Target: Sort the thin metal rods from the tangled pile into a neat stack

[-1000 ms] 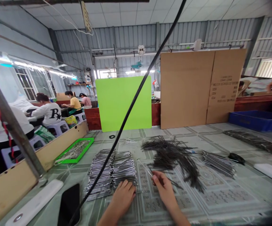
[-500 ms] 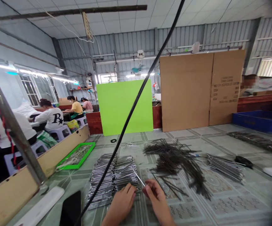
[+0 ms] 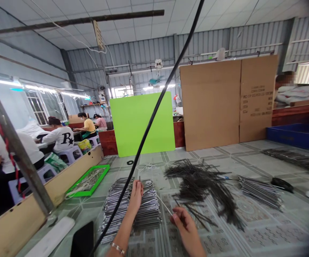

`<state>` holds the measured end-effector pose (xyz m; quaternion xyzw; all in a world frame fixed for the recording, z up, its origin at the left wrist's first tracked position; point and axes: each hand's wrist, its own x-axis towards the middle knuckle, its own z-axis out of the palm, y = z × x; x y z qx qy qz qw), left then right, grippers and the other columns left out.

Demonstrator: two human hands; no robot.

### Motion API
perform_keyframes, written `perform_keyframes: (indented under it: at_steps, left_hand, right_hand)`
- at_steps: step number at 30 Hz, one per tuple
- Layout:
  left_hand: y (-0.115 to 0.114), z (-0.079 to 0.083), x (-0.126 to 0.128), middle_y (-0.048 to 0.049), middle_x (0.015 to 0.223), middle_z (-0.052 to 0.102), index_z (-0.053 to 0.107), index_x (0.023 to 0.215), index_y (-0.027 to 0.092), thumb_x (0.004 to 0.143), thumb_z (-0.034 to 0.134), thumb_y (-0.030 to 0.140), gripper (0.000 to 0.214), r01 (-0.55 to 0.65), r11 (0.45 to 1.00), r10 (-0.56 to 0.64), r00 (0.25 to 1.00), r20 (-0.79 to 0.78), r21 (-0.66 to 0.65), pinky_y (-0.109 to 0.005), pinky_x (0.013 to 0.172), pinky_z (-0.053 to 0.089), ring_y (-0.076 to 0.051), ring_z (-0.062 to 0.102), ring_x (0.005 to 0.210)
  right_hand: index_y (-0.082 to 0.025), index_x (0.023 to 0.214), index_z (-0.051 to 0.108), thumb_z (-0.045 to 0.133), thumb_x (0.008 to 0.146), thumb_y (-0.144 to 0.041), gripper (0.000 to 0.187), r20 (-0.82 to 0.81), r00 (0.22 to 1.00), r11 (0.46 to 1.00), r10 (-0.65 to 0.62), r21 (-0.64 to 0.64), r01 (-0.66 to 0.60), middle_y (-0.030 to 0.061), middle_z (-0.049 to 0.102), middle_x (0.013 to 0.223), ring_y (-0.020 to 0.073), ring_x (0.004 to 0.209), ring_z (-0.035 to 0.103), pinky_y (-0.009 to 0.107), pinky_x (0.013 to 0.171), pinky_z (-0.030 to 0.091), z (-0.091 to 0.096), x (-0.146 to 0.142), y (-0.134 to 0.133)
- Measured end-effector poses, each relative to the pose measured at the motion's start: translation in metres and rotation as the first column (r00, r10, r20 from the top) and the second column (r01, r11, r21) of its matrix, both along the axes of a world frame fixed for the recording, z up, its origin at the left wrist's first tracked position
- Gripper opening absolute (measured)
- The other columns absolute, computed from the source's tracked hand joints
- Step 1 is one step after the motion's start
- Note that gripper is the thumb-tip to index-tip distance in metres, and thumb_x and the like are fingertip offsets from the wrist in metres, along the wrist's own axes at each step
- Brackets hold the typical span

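The right hand [image 3: 186,225] forms a pinching grip: thumb and forefinger pressed together on one thin metal rod [image 3: 165,205], which points up and to the left toward the main stack of metal rods [image 3: 131,210]. This stack lies near the front edge of the tabletop [image 3: 213,153], left of centre. The left hand [image 3: 136,196] stands over it, with its grip unclenched and the fingers straight and pressed together. A bracelet [image 3: 117,248] encircles the left wrist.

To the right of the right hand lies a loose pile of dark rods [image 3: 202,192]. Farther right is a second, neater stack of metal rods [image 3: 260,192]. A green tray [image 3: 88,180] sits near the left edge of the tabletop, behind a black phone [image 3: 82,241]. A black cable [image 3: 149,121] crosses the view.
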<state>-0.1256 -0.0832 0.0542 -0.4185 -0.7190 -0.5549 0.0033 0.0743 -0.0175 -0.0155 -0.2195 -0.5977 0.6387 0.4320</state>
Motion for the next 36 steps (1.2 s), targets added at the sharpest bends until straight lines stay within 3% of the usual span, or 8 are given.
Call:
perform_keyframes:
  at_steps: [3,10,16,25,31,36]
  left_hand:
    - [0.006,-0.01,-0.006,0.0041,0.058,0.037,0.033,0.076,0.021,0.089,0.002,0.045,0.041,0.017,0.999,-0.018,1.0,-0.016,-0.038,-0.025,0.051,0.042,-0.011,0.041,0.048]
    - [-0.005,-0.012,0.002,-0.0017,0.072,0.048,0.041,0.073,0.019,0.084,0.035,0.043,0.026,-0.018,0.978,-0.035,0.968,-0.249,-0.206,-0.035,0.074,0.04,-0.018,0.048,0.074]
    - [-0.011,-0.012,0.009,-0.0061,0.087,0.055,0.05,0.089,0.016,0.09,0.023,0.035,0.033,-0.205,0.894,-0.049,0.838,-0.543,-0.398,-0.037,0.077,0.038,-0.021,0.049,0.086]
    - [-0.013,0.001,0.014,-0.0061,0.097,0.055,0.056,0.092,0.019,0.091,0.029,0.029,0.029,-0.341,0.781,-0.185,0.673,-0.716,-0.523,-0.038,0.079,0.035,-0.022,0.046,0.092]
    - [-0.021,0.006,0.014,-0.0046,0.094,0.054,0.057,0.091,0.021,0.088,0.035,0.031,0.024,-0.303,0.81,-0.18,0.687,-0.704,-0.503,-0.036,0.078,0.034,-0.021,0.044,0.089]
    - [0.002,0.021,0.01,-0.0048,0.099,0.055,0.057,0.099,0.023,0.089,0.033,0.029,0.027,-0.214,0.823,-0.243,0.703,-0.668,-0.525,-0.035,0.081,0.035,-0.021,0.044,0.094]
  right_hand:
    - [-0.018,0.089,0.059,0.058,0.072,-0.05,0.036,0.003,1.0,1.0,-0.014,0.004,0.014,0.0032,0.056,0.072,0.0183,0.069,0.056,0.03,0.069,0.049,0.001,0.0,0.001]
    - [-0.018,0.087,0.059,0.055,0.073,-0.052,0.037,0.037,0.999,0.998,-0.028,0.058,0.026,0.0025,0.054,0.068,0.0184,0.066,0.054,0.029,0.065,0.047,0.005,0.001,0.0]
    - [-0.018,0.086,0.06,0.055,0.073,-0.052,0.037,0.038,0.998,0.997,-0.043,0.07,0.04,0.0022,0.053,0.066,0.0181,0.065,0.053,0.028,0.063,0.046,0.008,0.001,-0.002]
    - [-0.018,0.085,0.06,0.055,0.072,-0.053,0.037,0.055,0.998,0.997,-0.036,0.075,0.032,0.0014,0.051,0.064,0.0179,0.063,0.052,0.027,0.061,0.045,0.013,0.002,-0.004]
    - [-0.017,0.085,0.059,0.054,0.072,-0.053,0.039,0.072,0.997,0.997,-0.028,0.072,0.022,0.0016,0.051,0.065,0.0174,0.064,0.052,0.027,0.062,0.045,0.011,0.001,-0.003]
    - [-0.016,0.086,0.06,0.053,0.073,-0.052,0.039,0.071,0.997,0.997,-0.012,0.079,0.007,0.0013,0.049,0.065,0.0165,0.063,0.05,0.026,0.06,0.043,0.007,0.002,-0.001]
